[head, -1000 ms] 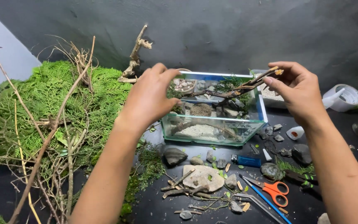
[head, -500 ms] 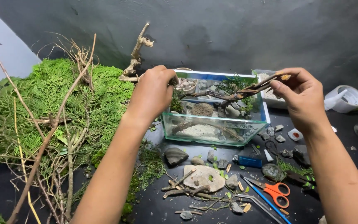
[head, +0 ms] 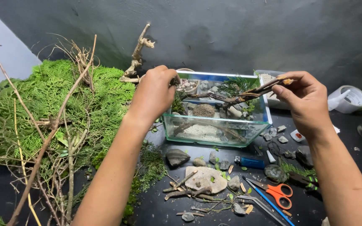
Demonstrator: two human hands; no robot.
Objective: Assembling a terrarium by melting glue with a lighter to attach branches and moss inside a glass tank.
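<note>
A small glass tank (head: 214,134) stands on the dark table, with sand, stones and green sprigs inside. A dark thin branch (head: 231,98) lies slanted across its top. My right hand (head: 304,100) pinches the branch's raised right end above the tank's right rim. My left hand (head: 153,94) is at the tank's upper left corner, fingers curled closed at the branch's left end; what it grips is hidden.
A heap of green moss and dry twigs (head: 51,117) fills the left. In front of the tank lie stones (head: 204,178), a blue lighter (head: 252,162), orange scissors (head: 275,191) and tweezers (head: 260,205). A tape roll (head: 350,98) sits far right, driftwood (head: 137,56) behind.
My left hand has closed and dropped to the tank's left corner. The branch has sunk lower across the tank while my right hand keeps its end.
</note>
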